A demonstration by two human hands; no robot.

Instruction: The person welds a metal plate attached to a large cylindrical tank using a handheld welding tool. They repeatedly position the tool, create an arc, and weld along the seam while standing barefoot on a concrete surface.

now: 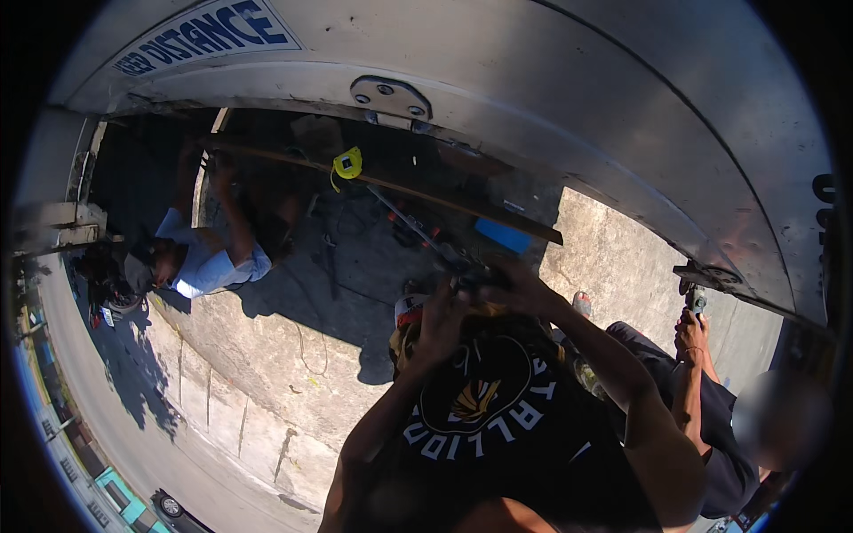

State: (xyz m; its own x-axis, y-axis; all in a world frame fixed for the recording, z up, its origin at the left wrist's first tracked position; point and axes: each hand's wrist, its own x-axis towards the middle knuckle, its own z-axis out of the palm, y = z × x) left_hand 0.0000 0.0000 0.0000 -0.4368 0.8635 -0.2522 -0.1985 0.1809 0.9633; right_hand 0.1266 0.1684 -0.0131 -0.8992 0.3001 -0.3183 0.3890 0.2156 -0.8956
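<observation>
In front of my chest, both my hands come together in shadow around a small dark object (pixel 471 274) whose kind I cannot make out. My left hand (pixel 444 315) has its fingers closed up against the object's near side. From the right, my right hand (pixel 517 286) closes over its other side, its fingertips hard to see. Just beyond, a thin straight rod (pixel 404 220) slants toward the hands; whether it joins the object is unclear. Farther off, a yellow tape measure (pixel 347 163) rests at a long brown bar (pixel 435 197).
A silver vehicle panel (pixel 551 98) with a hinge (pixel 391 96) hangs overhead. At left crouches a person in a light blue shirt (pixel 209 262). On the right, another person's hands (pixel 690 336) hold a tool (pixel 697 298) near another hinge. A blue flat piece (pixel 502 235) lies beyond my hands.
</observation>
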